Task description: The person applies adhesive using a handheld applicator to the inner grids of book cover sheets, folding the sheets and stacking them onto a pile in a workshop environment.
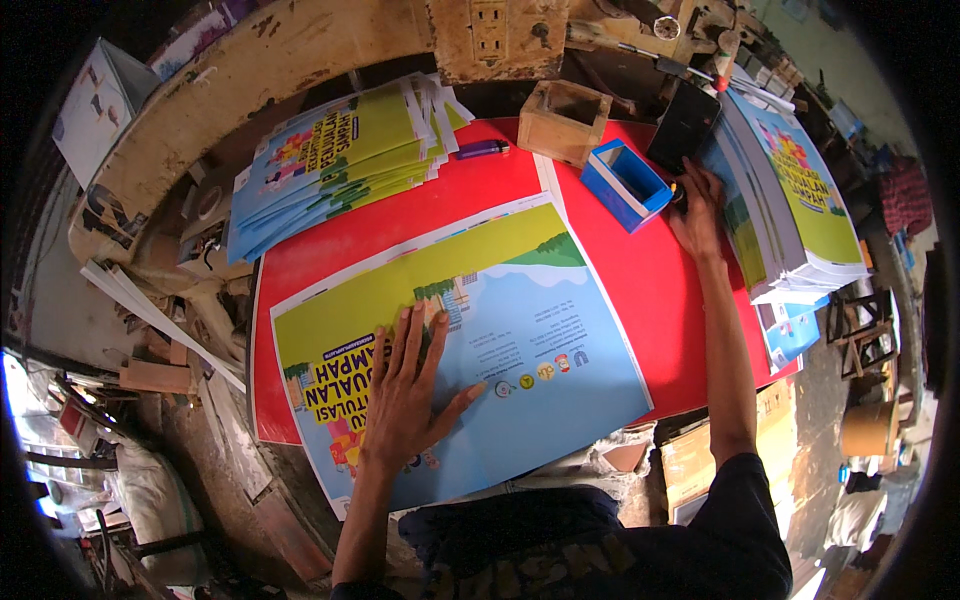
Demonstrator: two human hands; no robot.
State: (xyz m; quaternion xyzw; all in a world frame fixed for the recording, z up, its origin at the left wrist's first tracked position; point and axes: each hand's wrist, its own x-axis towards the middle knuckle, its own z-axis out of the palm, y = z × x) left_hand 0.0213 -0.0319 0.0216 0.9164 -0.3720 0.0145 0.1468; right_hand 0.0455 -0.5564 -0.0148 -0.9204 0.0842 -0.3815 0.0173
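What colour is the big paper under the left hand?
The paper is mostly light blue and yellow-green, seen best in the head view.

The large sheet (pixel 560 425) is smooth paper, the brown box (pixel 553 132) matt wood, the sleeve (pixel 740 510) matt cloth.

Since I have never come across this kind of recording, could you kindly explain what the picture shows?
There is no robot: a person works bare-handed, seen from above by a fisheye camera worn on the head, so straight edges look bent. The left hand rests, fingers spread, on a large printed sheet on a red tabletop. The right hand is beside an open blue box; whether it grips anything is unclear. Around them are a left pile of printed sheets, a wooden box and a tall right stack.
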